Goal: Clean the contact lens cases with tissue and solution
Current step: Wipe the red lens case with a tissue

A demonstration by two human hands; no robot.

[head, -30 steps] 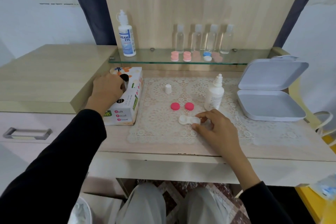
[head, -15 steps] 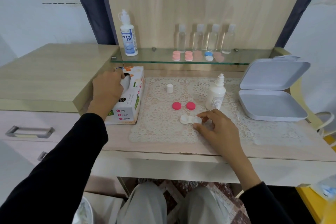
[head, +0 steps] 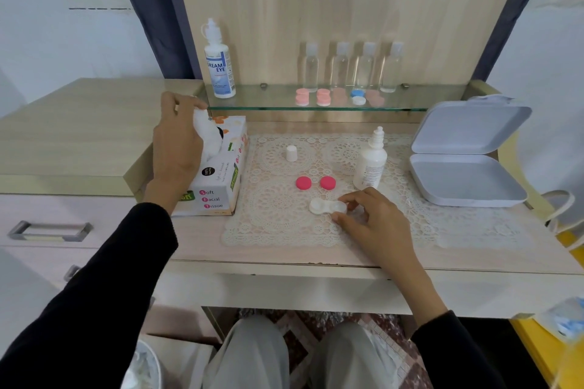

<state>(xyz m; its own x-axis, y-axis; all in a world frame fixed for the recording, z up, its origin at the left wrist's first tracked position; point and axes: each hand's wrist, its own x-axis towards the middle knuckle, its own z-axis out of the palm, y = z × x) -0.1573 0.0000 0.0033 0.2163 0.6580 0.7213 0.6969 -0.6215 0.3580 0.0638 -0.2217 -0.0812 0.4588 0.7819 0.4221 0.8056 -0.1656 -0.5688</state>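
Observation:
A white contact lens case (head: 322,206) lies open on the lace mat (head: 278,218). My right hand (head: 369,221) pinches its right end between thumb and fingers. Its two pink caps (head: 315,183) lie just behind it. An uncapped white solution bottle (head: 370,164) stands to the right of the caps, and its small white cap (head: 291,153) stands further back on the mat. My left hand (head: 177,145) pinches a white tissue (head: 207,133) that rises out of the tissue box (head: 221,174) at the left.
A glass shelf (head: 316,109) at the back carries a Dream Eye bottle (head: 219,65), several clear bottles (head: 352,68) and more lens cases (head: 338,97). An open grey lidded box (head: 464,161) sits at the right. A drawer handle (head: 49,232) is at the lower left.
My left hand has risen from the top of the tissue box, drawing a tissue up out of it. My right hand has stayed on the lens case.

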